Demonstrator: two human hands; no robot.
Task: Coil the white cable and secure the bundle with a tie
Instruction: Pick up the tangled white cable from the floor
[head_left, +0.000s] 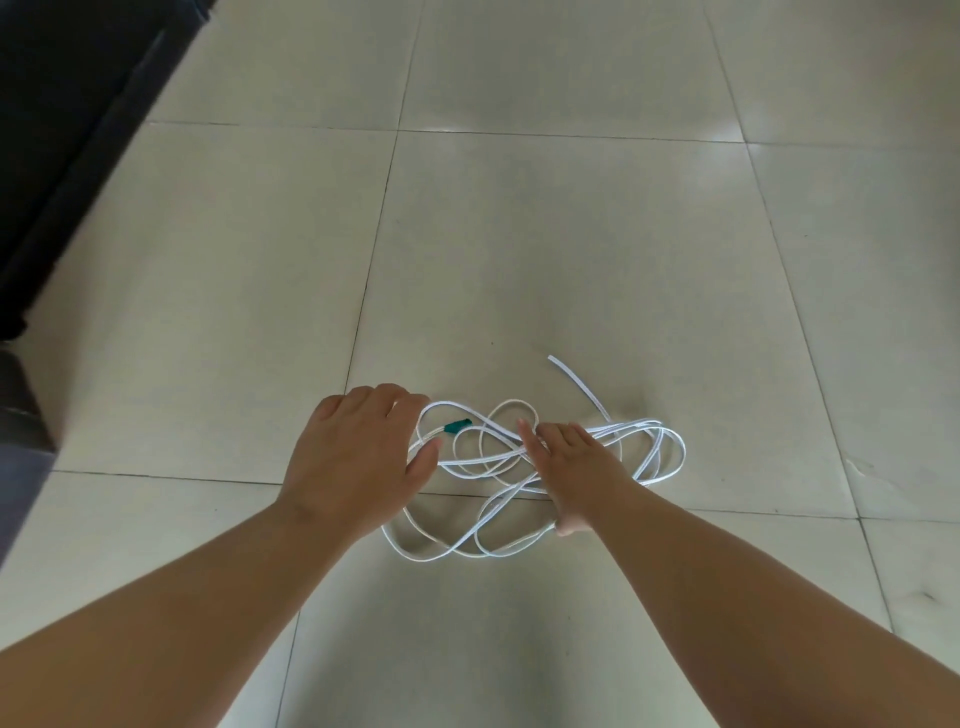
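A white cable (660, 457) lies in a loose tangle of loops on the tiled floor. One free end (558, 364) points away from me at the far right. A small green piece (457, 426) sits on the cable near the tangle's left side. My left hand (358, 457) hovers over the tangle's left edge, fingers spread, its fingertips at the leftmost loop. My right hand (571, 467) rests flat on the middle of the tangle, fingers extended over the strands. Whether either hand grips a strand is hidden. No separate tie is visible.
Pale glossy floor tiles (519, 234) with dark grout lines stretch all around. A dark piece of furniture (62, 130) runs along the left edge of the view.
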